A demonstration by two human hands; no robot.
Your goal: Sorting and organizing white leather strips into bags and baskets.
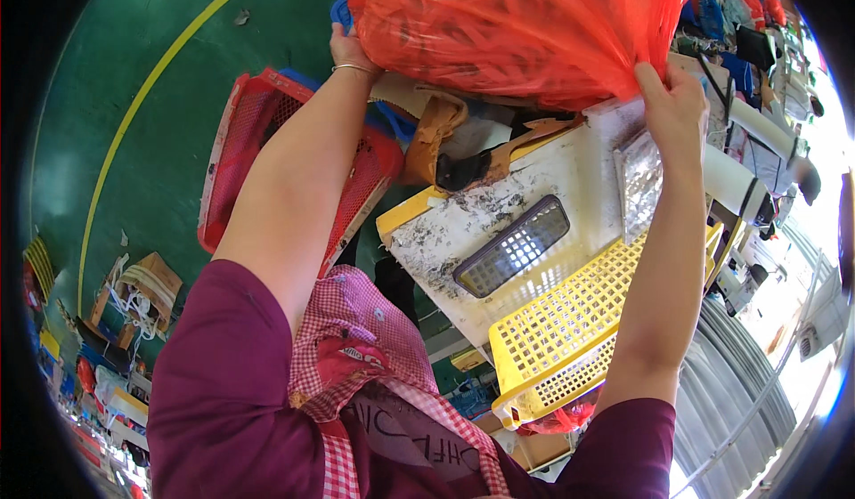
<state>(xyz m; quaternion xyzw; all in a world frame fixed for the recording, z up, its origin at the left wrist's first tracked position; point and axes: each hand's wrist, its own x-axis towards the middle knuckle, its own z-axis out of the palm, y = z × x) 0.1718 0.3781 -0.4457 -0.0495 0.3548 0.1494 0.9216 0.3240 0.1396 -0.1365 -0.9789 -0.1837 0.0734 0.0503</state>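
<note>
Both of my arms reach forward and hold up a large translucent red plastic bag [517,27], full of dark contents that I cannot make out. My left hand [349,47] grips the bag's left edge; a thin bracelet circles that wrist. My right hand [672,107] pinches the bag's lower right corner. The bag hangs over a stained white worktable [463,223]. I wear a maroon top and a pink checked apron [356,339].
A red mesh basket [258,134] stands on the green floor [134,98] at my left. On the table lie tan leather pieces [436,134], a dark rectangular tray [512,245] and a yellow perforated basket [561,321]. Work stations and clutter fill the right and lower left.
</note>
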